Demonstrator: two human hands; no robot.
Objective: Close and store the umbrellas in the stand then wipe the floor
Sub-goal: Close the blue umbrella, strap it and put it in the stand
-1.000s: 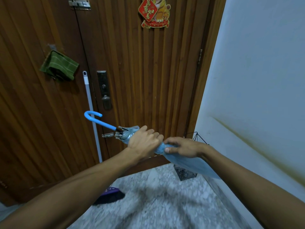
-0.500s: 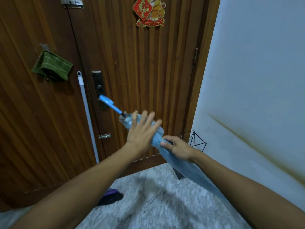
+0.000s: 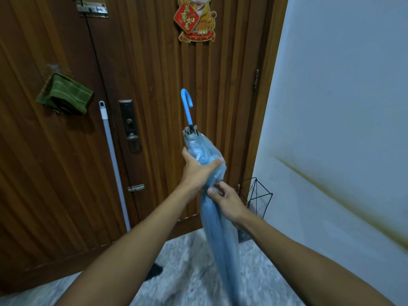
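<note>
Head view, only one: folded light-blue umbrella (image 3: pixel 212 217) held nearly upright in front of the wooden door (image 3: pixel 154 85), curved blue handle (image 3: pixel 187 104) pointing up, canopy trailing down toward the speckled floor (image 3: pixel 187 272). Left hand (image 3: pixel 196 171) has its grip wrapped round the bunched upper canopy just below the rib ends, thumb across the front, probably to keep the folds gathered. Right hand (image 3: pixel 227 200) sits just below it, fingertips pinching the fabric at the narrowed waist; looks like it's twisting or smoothing the folds so the bundle goes slim enough to store, that's a guess. Black wire umbrella stand (image 3: pixel 259 195) is in the corner where door meets white wall (image 3: pixel 342 107), just beyond the right hand; umbrella not in it yet. Floor wipe not begun, judging by this. Green cloth (image 3: pixel 64 93) hangs on the door at left, a pale mop pole (image 3: pixel 112 162) leans beside the lock plate (image 3: pixel 130 124), likely for the wiping step. Hard to tell: umbrella tip blurs out at the bottom edge, any closing strap isn't visible, stand's base is hidden behind the right forearm and canopy, mop head is just a dark scrap by the left forearm. No other umbrellas in view.
</note>
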